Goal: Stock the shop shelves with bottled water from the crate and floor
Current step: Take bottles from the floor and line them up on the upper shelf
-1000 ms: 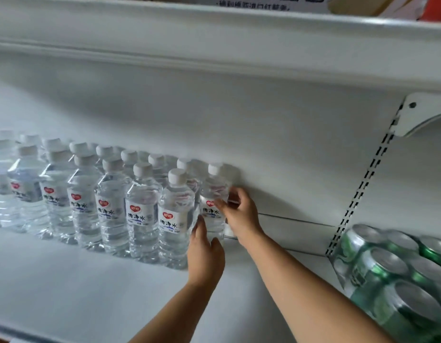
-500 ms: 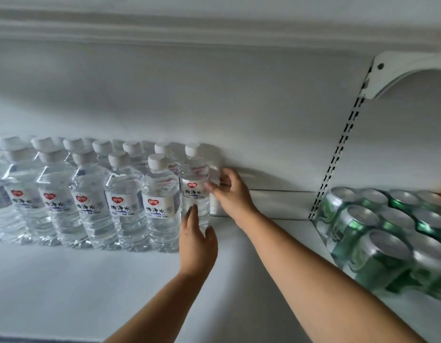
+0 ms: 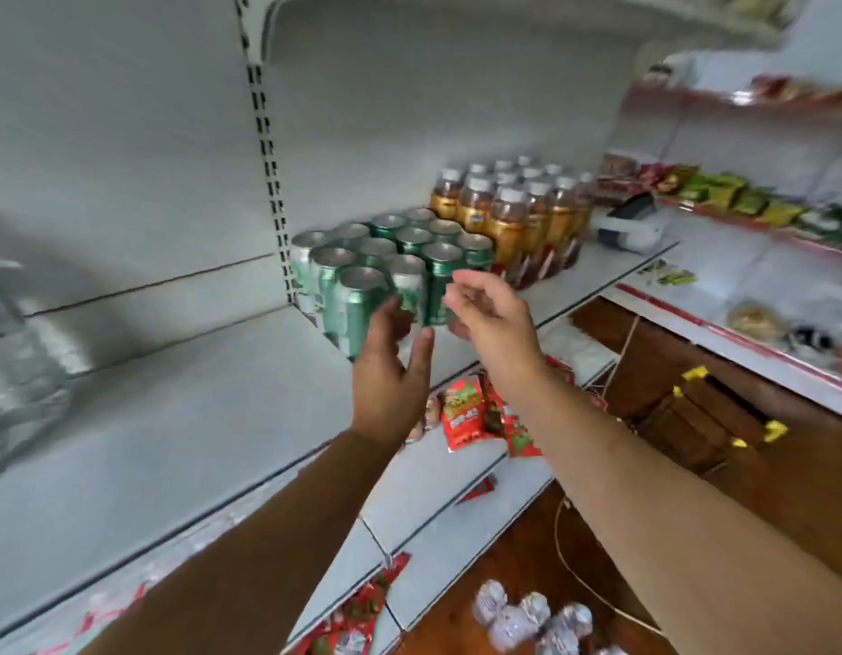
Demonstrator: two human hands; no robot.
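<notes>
Head view, middle of the frame: what do the two hands have hold of?

— Nothing. The left hand point(image 3: 391, 375) is spread, fingers straight and thumb apart, its fingertips in front of the green cans point(image 3: 348, 304). Whether they touch a can I cannot tell. The right hand point(image 3: 492, 319), just beside it to the right, has loosely curled fingers and is empty too.

And the water bottles point(image 3: 17, 352)?

— At the far left edge of the frame, standing on the white shelf point(image 3: 197, 408), well apart from both hands. They are clear plastic, but so blurred that only glassy outlines and one pale cap show. I cannot count them. At the bottom, right of centre, clear wrapped lumps point(image 3: 527, 612) lie on the brown floor point(image 3: 811, 489), too smeared to say what they are.

What else, counted?

— Twelve green cans with silver tops, in three rows of four. Past them toward the upper right stand amber bottles point(image 3: 509, 224) with white caps, about twelve, the back ones hazy. Under the shelf edge, below the hands, at least two red packets point(image 3: 461, 413) sit on a lower shelf point(image 3: 433, 512)
</notes>
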